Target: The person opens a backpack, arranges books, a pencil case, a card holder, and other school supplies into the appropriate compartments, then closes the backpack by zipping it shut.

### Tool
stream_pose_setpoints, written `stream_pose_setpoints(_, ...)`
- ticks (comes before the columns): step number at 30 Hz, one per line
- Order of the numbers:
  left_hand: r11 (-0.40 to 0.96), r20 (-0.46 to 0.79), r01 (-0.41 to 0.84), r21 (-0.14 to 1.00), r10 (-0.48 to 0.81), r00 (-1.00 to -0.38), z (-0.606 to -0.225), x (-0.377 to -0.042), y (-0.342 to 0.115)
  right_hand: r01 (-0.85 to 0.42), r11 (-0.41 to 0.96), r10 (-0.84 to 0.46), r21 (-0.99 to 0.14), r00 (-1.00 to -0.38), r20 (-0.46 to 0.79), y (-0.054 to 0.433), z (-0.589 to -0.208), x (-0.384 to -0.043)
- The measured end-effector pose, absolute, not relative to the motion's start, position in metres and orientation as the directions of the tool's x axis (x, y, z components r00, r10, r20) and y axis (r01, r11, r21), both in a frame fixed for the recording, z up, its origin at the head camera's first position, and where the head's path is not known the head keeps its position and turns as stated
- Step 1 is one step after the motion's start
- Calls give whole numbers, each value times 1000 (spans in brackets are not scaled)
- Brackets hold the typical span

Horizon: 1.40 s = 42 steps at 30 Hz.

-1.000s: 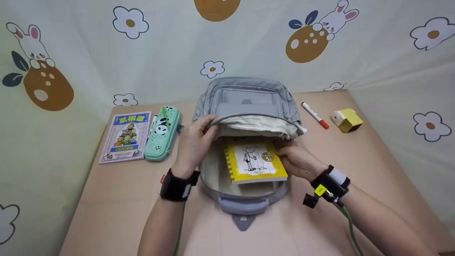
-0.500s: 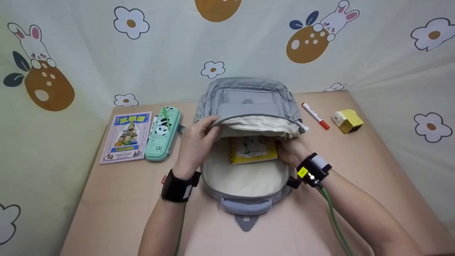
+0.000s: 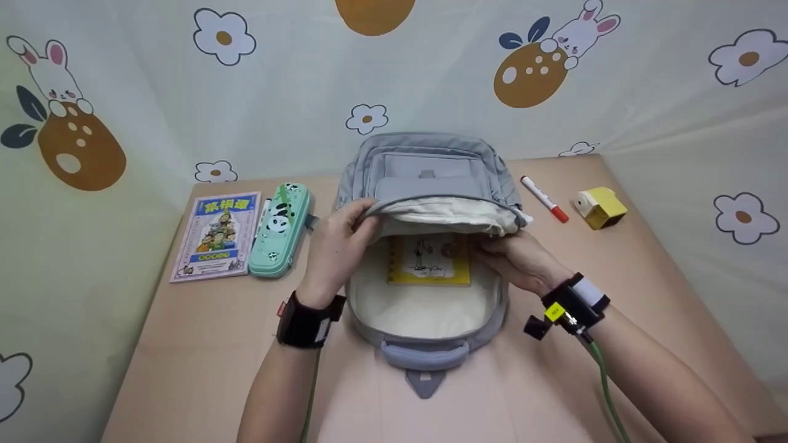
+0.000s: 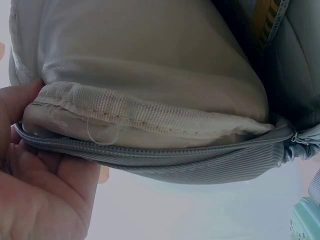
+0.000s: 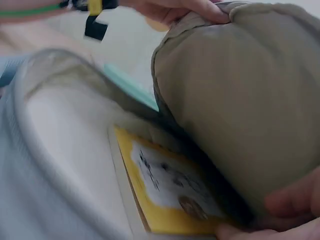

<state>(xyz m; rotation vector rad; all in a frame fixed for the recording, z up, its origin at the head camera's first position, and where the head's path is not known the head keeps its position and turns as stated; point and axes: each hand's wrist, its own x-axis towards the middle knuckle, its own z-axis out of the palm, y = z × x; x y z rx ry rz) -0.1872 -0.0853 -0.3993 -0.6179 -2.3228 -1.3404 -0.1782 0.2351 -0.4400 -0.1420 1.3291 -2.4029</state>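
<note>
A grey backpack (image 3: 431,163) with a cream lining lies on the table, its main compartment unzipped. My left hand (image 3: 337,252) pinches the zippered edge of the raised front flap (image 3: 446,215); the left wrist view shows thumb and fingers on either side of that edge (image 4: 150,150). Inside lies a yellow spiral-patterned book (image 3: 428,261) with a cartoon figure on its cover, its far end hidden under the flap. My right hand (image 3: 520,261) is at the opening's right side. In the right wrist view its fingers (image 5: 295,200) are apart, with one fingertip right at the book's corner (image 5: 175,190).
Left of the backpack lie a purple-bordered book (image 3: 215,237) and a mint panda pencil case (image 3: 281,231). On the right are a red-capped marker (image 3: 544,199) and a yellow and cream box-like object (image 3: 599,208). The backpack handle (image 3: 425,355) points toward the person.
The yellow book has gone deeper into the backpack, under the flap. My right hand went in with it, then drew back to the right. The left hand holds the flap as before.
</note>
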Motion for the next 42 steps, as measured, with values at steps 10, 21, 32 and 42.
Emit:
stream_pose_setpoints(10, 448, 534, 562, 696, 201, -821, -398, -189, -86, -6, 560, -115, -828, -991, -71, 281, -413, -160)
stream_pose_setpoints(21, 453, 523, 557, 696, 211, -826, -398, -188, -84, -552, 641, -357, -534, -830, 429, 293, -393, -162)
stream_pose_setpoints(32, 444, 514, 557, 702, 225, -828, -398, -186, -86, -590, 581, -403, -561, -807, 432, 262, -390, -165)
stream_pose_setpoints(42, 458, 504, 566, 686, 263, -823, -398, -185, -89, -585, 639, -258, -500, -775, 578, 247, -397, -169)
